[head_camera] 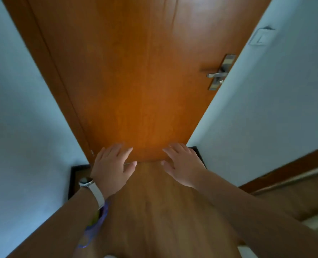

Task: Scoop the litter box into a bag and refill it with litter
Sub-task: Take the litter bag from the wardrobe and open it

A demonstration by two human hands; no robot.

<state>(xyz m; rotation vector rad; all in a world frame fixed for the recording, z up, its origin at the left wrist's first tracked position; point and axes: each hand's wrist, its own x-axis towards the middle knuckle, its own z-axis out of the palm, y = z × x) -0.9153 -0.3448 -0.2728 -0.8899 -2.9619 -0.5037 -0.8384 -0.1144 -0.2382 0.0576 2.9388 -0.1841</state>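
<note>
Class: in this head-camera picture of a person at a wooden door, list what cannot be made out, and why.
1. Head view: whatever lies beyond the door is hidden by it.
2. The bluish item under the left forearm: blurred, partly behind that forearm; unidentifiable.
3. Whether the left hand or right hand touches the door: blur leaves it unclear.
4. The watch face: too small to read.

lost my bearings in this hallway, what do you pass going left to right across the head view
left wall → left hand → right hand → door handle → light switch
</note>
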